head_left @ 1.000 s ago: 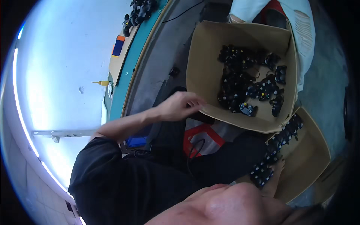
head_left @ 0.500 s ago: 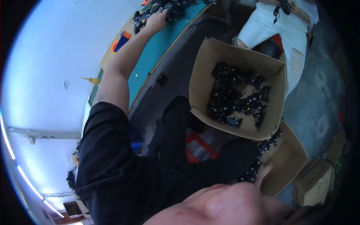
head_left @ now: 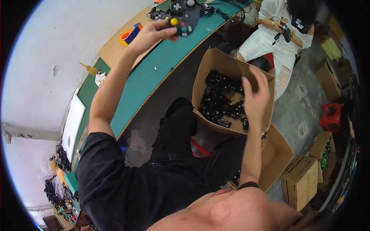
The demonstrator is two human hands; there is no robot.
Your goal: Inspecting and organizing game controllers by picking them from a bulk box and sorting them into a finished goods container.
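My left hand (head_left: 156,36) grips a black game controller (head_left: 184,19) by one edge, raised over the far end of the bench. Its face, with yellow, red and green buttons and two grey-white controls, is turned toward me. My right hand (head_left: 256,94) is in the air over the large cardboard box (head_left: 198,79), fingers apart and holding nothing. Inside that box lie many black controllers (head_left: 221,100). More controllers and cables (head_left: 158,14) lie on the bench, partly hidden behind the held one.
A teal-topped bench (head_left: 144,86) runs along the left wall, with an orange tape roll (head_left: 125,37) and a yellow bottle (head_left: 90,69). A second cardboard box (head_left: 279,154) stands close by. Across from me sits a person in white (head_left: 266,40) holding a controller. A red stool (head_left: 330,117) is at right.
My left hand has lifted a controller from the pile on the bench. My right hand has come up from the lower box to above the large one. The view has shifted.
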